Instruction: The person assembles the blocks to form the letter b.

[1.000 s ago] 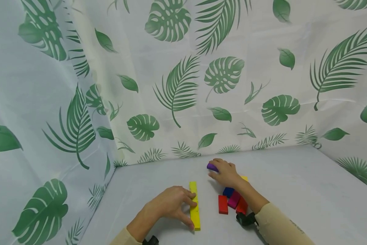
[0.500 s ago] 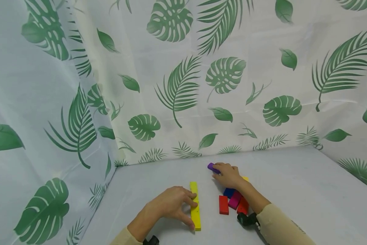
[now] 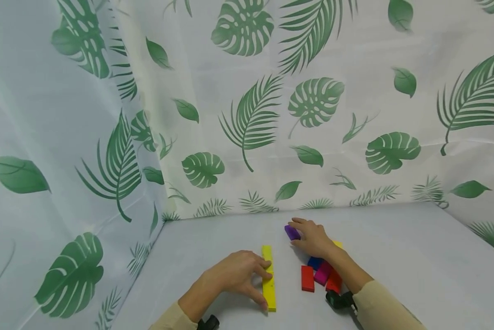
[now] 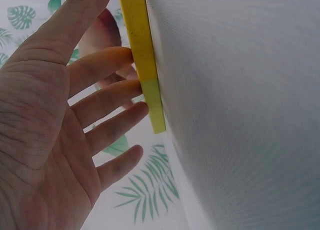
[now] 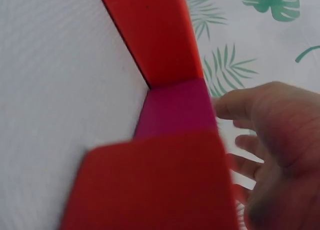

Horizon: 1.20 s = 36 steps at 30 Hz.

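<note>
Nearest, at the bottom edge: a cream left sleeve [image 3: 170, 319] and a cream right sleeve [image 3: 385, 308], each with a small black device [image 3: 340, 300] at the cuff, over a pale table [image 3: 408, 247].

Just beyond, on the left: a left hand [image 3: 239, 273], fingers spread wide and fairly straight, thumb well apart from them. Fingertips along the left side of a near yellow block [image 3: 269, 292] and a far yellow block [image 3: 266, 255], both flat, end to end in one straight line from near to far. Thumb tip beside the line's near end.

In the middle, to the right of that line: a red block [image 3: 307, 278], lying flat just beside a close cluster. In the cluster, from near to far: a second red block [image 3: 334, 281], a magenta block [image 3: 323, 273] and a blue block [image 3: 315, 262]; beyond these, a loose yellow block [image 3: 337, 244], mostly hidden behind the right wrist.

Farther still: a right hand [image 3: 314, 239], fingers curved, holding a purple block [image 3: 292, 232] between thumb and fingers. Purple block at a slant, right of and beyond the yellow line's far end; whether raised or resting, cannot tell.

Farthest: a white sheet [image 3: 354, 82] with green leaf prints, hanging behind the table.
</note>
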Each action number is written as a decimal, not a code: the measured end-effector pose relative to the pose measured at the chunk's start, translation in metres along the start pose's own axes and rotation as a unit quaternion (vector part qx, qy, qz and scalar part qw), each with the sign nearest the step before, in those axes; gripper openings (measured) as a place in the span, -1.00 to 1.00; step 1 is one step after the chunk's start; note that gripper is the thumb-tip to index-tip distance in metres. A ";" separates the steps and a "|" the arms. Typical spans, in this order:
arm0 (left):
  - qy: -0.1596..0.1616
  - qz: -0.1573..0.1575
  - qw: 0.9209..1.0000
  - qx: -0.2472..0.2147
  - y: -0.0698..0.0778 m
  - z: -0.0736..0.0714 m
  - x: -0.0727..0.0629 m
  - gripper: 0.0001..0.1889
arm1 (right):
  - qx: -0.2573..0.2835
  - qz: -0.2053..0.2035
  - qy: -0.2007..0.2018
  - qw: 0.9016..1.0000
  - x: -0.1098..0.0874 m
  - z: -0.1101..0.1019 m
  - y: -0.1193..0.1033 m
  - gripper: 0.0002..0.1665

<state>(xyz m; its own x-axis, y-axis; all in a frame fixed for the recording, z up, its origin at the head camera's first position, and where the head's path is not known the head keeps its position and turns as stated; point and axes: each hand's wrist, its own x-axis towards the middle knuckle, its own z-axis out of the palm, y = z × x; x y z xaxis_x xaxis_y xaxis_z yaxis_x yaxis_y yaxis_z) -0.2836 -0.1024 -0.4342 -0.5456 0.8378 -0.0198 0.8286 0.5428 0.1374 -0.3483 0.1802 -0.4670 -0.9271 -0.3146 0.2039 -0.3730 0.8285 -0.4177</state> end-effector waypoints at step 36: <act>0.004 -0.002 1.000 0.007 -0.002 0.000 0.000 -0.25 | 0.062 -0.040 -0.106 0.992 -0.003 -0.005 -0.013 -0.39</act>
<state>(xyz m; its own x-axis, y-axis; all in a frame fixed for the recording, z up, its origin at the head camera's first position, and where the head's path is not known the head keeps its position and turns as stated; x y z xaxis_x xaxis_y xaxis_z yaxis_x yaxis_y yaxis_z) -0.2856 -0.1032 -0.4348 -0.5497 0.8352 -0.0131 0.8280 0.5469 0.1234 -0.3403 0.1732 -0.4578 -0.8766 -0.4781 0.0551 -0.4349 0.7379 -0.5161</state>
